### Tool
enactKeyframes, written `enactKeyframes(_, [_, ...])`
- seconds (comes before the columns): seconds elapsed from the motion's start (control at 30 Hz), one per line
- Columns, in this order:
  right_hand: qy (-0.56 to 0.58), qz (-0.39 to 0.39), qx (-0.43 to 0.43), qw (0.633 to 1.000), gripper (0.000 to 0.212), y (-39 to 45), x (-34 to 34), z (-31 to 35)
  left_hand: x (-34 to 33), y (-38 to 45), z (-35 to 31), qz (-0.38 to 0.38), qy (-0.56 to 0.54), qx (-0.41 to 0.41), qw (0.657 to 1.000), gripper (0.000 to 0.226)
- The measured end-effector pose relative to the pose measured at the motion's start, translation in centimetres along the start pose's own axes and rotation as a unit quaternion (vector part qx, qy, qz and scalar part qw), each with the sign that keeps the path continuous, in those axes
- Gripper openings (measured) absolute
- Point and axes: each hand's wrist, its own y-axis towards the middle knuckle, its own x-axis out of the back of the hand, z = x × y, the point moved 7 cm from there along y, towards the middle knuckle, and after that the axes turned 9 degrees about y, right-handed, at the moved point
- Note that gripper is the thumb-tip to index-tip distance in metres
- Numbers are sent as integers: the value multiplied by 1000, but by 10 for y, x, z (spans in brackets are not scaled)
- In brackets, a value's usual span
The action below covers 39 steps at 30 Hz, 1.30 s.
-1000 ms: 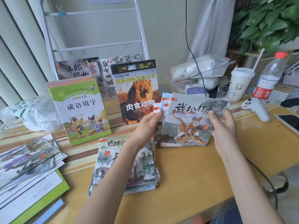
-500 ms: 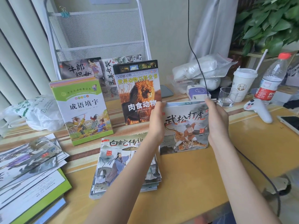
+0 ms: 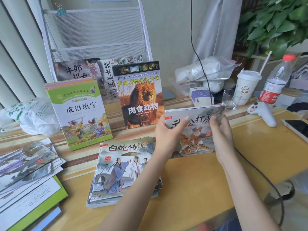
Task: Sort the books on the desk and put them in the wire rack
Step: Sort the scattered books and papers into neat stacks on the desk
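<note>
While both hands grip a small bundle of thin picture books (image 3: 193, 130) by its side edges, the left hand (image 3: 168, 132) with fingers curled over the cover and the right hand (image 3: 221, 130) pinching the opposite edge, the bundle stands on the desk (image 3: 191, 180), well in front of the wire rack (image 3: 95, 32) and to its right. Judging by how things lie, the sorting is partly done: two picture books (image 3: 100, 70) already sit in the rack's lowest pocket, while a green idiom book (image 3: 80, 112) and a lion book (image 3: 141, 95) stand propped just in front of the rack (apparently not yet inside). Nearer the person, a flat stack topped by a white-snake book (image 3: 123, 170) and a loose pile (image 3: 28, 174) far left of the rack still wait, and the rack's upper tiers hold nothing visible.
</note>
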Motion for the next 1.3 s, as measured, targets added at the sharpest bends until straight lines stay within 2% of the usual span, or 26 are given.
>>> enactKeyframes(0.1, [-52, 4, 16, 999, 46, -7, 3, -9, 4, -3, 17, -33, 55, -17, 998, 28])
enactKeyframes(0.2, [-88, -17, 60, 994, 36, -14, -1, -3, 7, -9, 22, -72, 158, -14, 985, 31])
enactKeyframes(0.27, [-103, -39, 90, 990, 32, -19, -7, 15, 16, -12, 1, -107, 188, -45, 975, 31])
enactKeyframes(0.33, [-102, -42, 130, 985, 35, -25, -20, 39, 34, -15, -29, -147, 220, -83, 961, 31])
enactKeyframes(0.47, [-112, 43, 174, 977, 62, -50, -74, 74, 97, -38, -66, -237, 258, -131, 927, 33])
enactKeyframes(0.57, [-224, 111, 112, 962, 67, -67, -119, 53, 148, -52, -48, -255, 337, -31, 906, 41])
enactKeyframes(0.63, [-285, 164, 29, 944, 69, -82, -143, 20, 172, -57, -18, -211, 417, 72, 881, 41])
enactKeyframes(0.7, [-344, 201, -10, 917, 68, -100, -161, -9, 187, -63, 11, -147, 524, 150, 825, 45])
enactKeyframes(0.77, [-427, 185, 11, 885, 63, -111, -168, -24, 197, -68, 36, -116, 612, 188, 759, 65])
enactKeyframes(0.8, [-473, 167, 32, 865, 59, -113, -170, -26, 201, -71, 43, -113, 616, 198, 754, 79])
enactKeyframes(0.83, [-504, 157, 46, 848, 57, -113, -171, -27, 204, -70, 52, -112, 585, 200, 778, 89])
enactKeyframes(0.87, [-513, 159, 46, 842, 58, -111, -171, -30, 208, -70, 61, -104, 508, 206, 830, 90])
enactKeyframes(0.9, [-499, 174, 36, 848, 62, -109, -170, -35, 208, -71, 68, -85, 402, 215, 886, 86])
enactKeyframes(0.93, [-461, 195, 13, 866, 67, -106, -168, -39, 205, -73, 74, -65, 293, 227, 927, 85])
enactKeyframes(0.97, [-409, 213, -19, 887, 70, -103, -165, -43, 203, -75, 79, -58, 210, 233, 948, 84])
enactKeyframes(1.0, [-357, 223, -50, 906, 69, -100, -162, -44, 202, -77, 79, -60, 170, 237, 955, 74])
enactKeyframes(1.07, [-277, 217, -73, 933, 58, -95, -154, -38, 196, -77, 75, -71, 131, 221, 964, 38])
enactKeyframes(1.1, [-253, 217, -76, 940, 53, -94, -151, -35, 193, -75, 73, -79, 114, 214, 967, 29])
enactKeyframes(1.17, [-235, 229, -93, 940, 48, -94, -146, -33, 185, -74, 70, -87, 108, 212, 967, 30])
enactKeyframes(1.3, [-278, 255, -92, 921, 51, -86, -138, -42, 169, -71, 68, -76, 106, 199, 971, 32])
